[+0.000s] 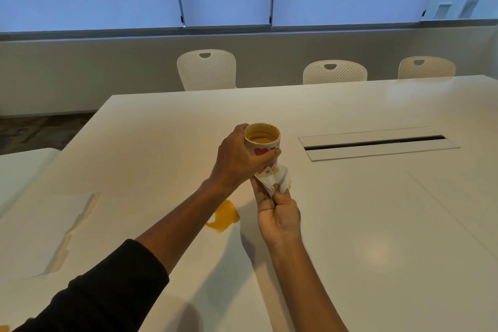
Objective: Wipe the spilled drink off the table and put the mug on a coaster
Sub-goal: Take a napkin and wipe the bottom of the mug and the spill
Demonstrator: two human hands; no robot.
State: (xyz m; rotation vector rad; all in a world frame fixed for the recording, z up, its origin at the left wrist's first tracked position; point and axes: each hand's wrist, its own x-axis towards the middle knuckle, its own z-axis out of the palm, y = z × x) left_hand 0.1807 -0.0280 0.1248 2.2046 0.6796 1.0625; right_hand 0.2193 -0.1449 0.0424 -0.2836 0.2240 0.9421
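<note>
The left hand (237,159) has its grip wrapped round the heart-patterned mug (262,147), lifted above the white surface (363,210). Just below, the right hand (279,214) pinches a white tissue (276,179) against the mug's base. An orange spill (223,217) lies beside the hands.

Your mug (262,149) is cream with red hearts; the spill (224,217) at 6 o'clock is orange on the white surface (377,210); the napkin (275,182) is white.

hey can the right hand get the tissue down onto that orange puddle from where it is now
Probably yes. The right hand pinches the tissue under the mug, and the orange spill lies just beside that hand on the table, with nothing between them.
</note>
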